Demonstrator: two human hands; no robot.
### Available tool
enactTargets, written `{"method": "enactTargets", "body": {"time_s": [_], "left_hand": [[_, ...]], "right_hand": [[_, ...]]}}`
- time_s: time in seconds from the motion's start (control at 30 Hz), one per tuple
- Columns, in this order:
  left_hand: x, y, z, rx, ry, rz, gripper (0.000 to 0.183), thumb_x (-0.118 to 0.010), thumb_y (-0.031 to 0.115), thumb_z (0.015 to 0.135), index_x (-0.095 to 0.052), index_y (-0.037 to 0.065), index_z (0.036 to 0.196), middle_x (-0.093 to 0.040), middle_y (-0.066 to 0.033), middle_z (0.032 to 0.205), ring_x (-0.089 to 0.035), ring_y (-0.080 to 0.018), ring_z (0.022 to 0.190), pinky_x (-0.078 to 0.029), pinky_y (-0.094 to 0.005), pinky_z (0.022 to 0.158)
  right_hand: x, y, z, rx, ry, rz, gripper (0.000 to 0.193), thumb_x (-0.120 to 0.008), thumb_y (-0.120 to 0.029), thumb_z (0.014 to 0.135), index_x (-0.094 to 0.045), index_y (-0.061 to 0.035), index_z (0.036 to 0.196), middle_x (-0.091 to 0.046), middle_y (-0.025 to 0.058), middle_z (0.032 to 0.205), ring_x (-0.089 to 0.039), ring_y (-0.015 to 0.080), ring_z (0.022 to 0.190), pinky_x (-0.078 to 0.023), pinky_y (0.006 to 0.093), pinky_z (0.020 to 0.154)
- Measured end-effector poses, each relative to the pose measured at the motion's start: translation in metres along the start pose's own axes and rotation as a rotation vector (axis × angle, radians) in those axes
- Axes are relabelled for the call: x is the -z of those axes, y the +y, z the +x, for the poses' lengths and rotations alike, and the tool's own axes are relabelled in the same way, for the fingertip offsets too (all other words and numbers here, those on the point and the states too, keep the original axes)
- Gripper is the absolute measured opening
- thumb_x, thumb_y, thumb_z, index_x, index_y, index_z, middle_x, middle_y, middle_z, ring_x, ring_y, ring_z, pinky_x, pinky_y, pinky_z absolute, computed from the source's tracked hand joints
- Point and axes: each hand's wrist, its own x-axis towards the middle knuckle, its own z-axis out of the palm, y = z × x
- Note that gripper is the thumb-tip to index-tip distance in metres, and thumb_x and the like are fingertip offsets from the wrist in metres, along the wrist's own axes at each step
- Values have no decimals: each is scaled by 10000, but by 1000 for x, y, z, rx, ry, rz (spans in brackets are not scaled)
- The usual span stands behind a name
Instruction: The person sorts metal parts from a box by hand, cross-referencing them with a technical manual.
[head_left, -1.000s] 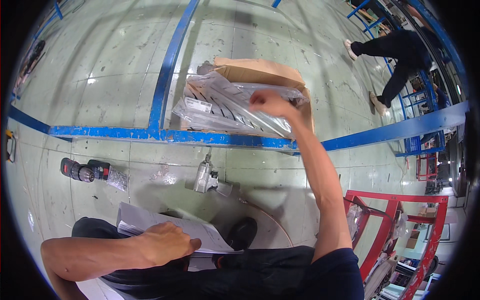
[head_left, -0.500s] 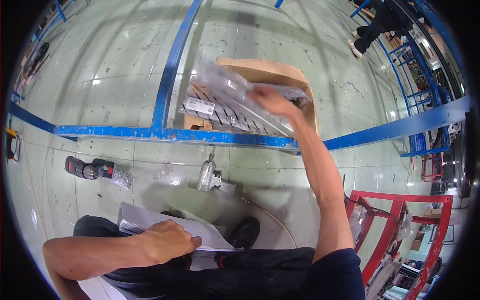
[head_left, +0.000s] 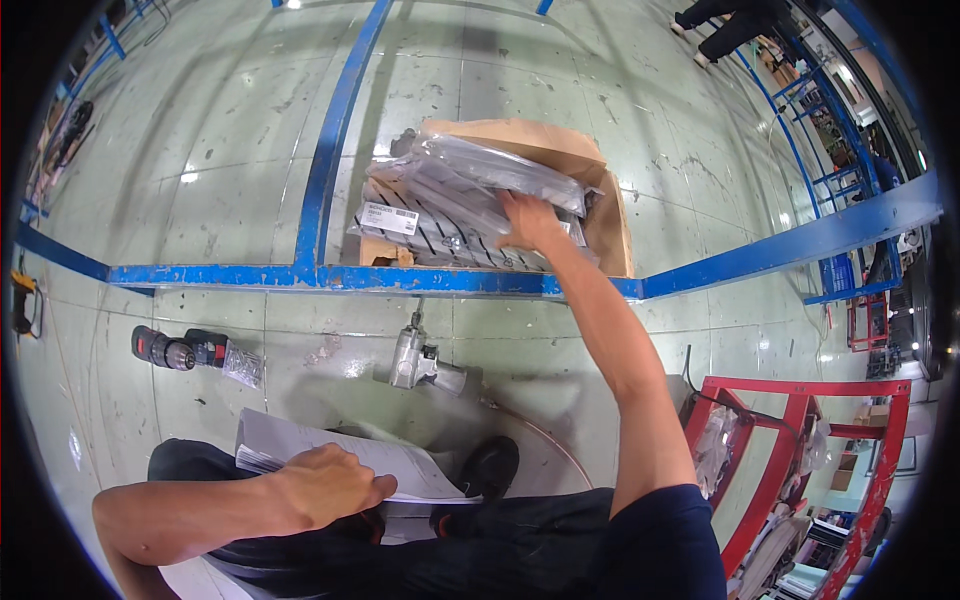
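My right hand (head_left: 530, 222) reaches over the blue frame bar into an open cardboard box (head_left: 618, 235). Its fingers and thumb are spread on the clear plastic bags. One long clear bag (head_left: 505, 170) lies across the back of the box. In front of it is a flat bag of dark-striped parts (head_left: 450, 240) with a white label (head_left: 390, 217); what the parts are I cannot make out. Low at left, my left hand (head_left: 325, 485) is closed on a thick stack of printed papers (head_left: 285, 437) over my lap. Its fingertips are mostly hidden.
A blue metal frame (head_left: 220, 275) runs between me and the box. On the floor lie an air impact wrench (head_left: 412, 358) with a hose, a cordless drill (head_left: 165, 348) and a small bag of hardware (head_left: 243, 365). A red rack (head_left: 800, 400) stands at right. Another person (head_left: 730, 35) is far right.
The clear bag that my right hand was moving now rests across the back of the box. My right hand has spread its fingers and shifted slightly forward. The left hand stays on the papers.
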Motion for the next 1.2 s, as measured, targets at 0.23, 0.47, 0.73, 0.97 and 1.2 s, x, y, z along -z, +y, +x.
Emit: {"method": "enactTargets", "body": {"time_s": [0.23,0.47,0.73,0.97,1.2], "left_hand": [[1,-2,-1,-55,2,-9,414,-548,77,845,-548,74,1260,-643,-169,696,-692,-378,700,-555,-479,635],[0,-5,-9,-74,-21,-54,392,-533,69,855,-534,77,1247,-639,-166,701,-686,-392,706,-548,-486,625],[6,-6,-8,-123,63,-3,232,-569,62,838,-578,37,1069,-662,-144,716,-708,-350,732,-566,-442,661],[2,2,-19,-87,93,-61,192,-592,92,837,-600,40,1021,-678,-144,736,-709,-346,737,-566,-439,668],[-1,4,-22,-54,93,-82,177,-572,118,862,-608,53,1023,-686,-145,756,-710,-354,761,-567,-446,678]], "right_hand": [[29,52,8,3,-136,277,475,-767,-407,810,-670,-17,1064,-711,121,988,-680,252,995,-519,352,877],[75,35,18,-43,-238,1022,227,-620,-249,1003,-721,-45,1004,-569,-116,828,-421,6,747,-372,196,662],[96,-8,6,-22,-491,1906,582,-462,-537,1014,-585,17,1147,-669,191,868,-491,149,449,-458,263,449],[114,-64,17,368,-945,2490,1328,-565,-970,557,-389,99,1325,-547,338,1060,-394,102,499,-389,209,446],[131,-66,13,357,-887,2411,1415,-555,-985,530,-309,115,1386,-515,335,1108,-385,108,530,-389,210,430]]}}
